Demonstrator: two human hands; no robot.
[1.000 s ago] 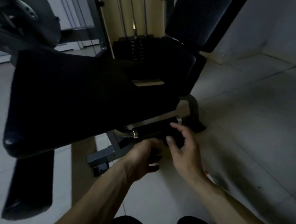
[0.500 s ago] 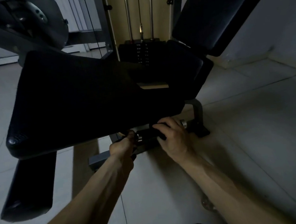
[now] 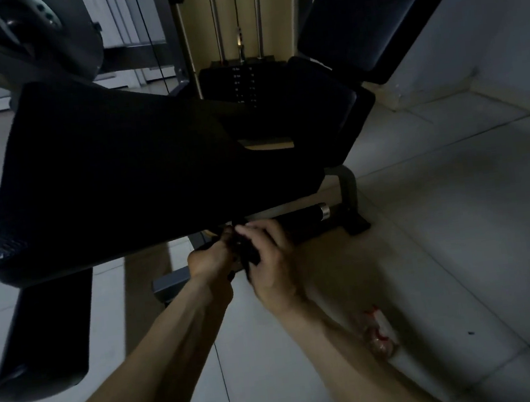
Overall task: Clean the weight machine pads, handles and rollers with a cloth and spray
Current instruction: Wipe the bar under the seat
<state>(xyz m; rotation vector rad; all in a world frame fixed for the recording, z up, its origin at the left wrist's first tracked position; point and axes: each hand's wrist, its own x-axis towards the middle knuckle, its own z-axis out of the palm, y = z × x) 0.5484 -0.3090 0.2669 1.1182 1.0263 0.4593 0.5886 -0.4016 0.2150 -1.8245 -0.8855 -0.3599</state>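
Low under the seat pad (image 3: 124, 183), the right hand (image 3: 271, 262) curls its fingers round a dark cloth (image 3: 248, 253) bunched at the near end of the black handle grip (image 3: 298, 222). The left hand (image 3: 209, 260) is fisted beside it; what it clutches I cannot tell in this gloom. The cloth looks soft and limp, best wrapped right round the stiff, fixed bar.

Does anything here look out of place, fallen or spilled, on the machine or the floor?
One thing: a bottle with red markings lies on its side on the tiled floor, beside the person's right forearm. It is too blurred to say whether it is the spray. No spill shows around it.
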